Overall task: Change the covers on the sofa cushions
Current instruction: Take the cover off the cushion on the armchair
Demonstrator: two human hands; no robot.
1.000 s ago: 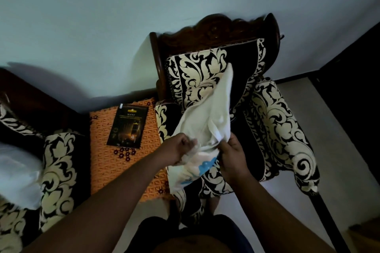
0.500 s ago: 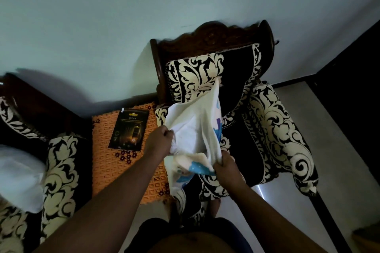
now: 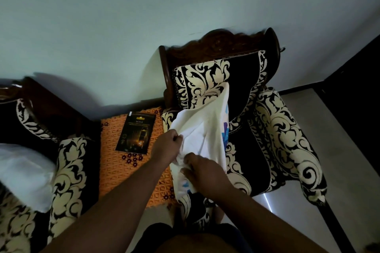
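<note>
A white cushion cover [image 3: 203, 129] with blue print hangs in front of the black-and-cream patterned armchair [image 3: 283, 133]. My left hand [image 3: 167, 146] grips the cover's left edge in a fist. My right hand [image 3: 202, 172] holds bunched fabric just below and to the right of the left hand. The cover's top corner reaches up against the chair's back cushion [image 3: 205, 84]. A white bare cushion [image 3: 22, 172] lies on the second patterned sofa [image 3: 67, 170] at the left.
An orange woven mat on a side table [image 3: 115, 166] stands between the two seats, with a dark booklet [image 3: 136, 132] on it. A pale wall is behind. Light floor [image 3: 333, 150] lies to the right, next to a dark doorway.
My right hand has moved left and up, close to my left hand, gathering the cover's lower part. The cover's top has shifted slightly right against the chair back.
</note>
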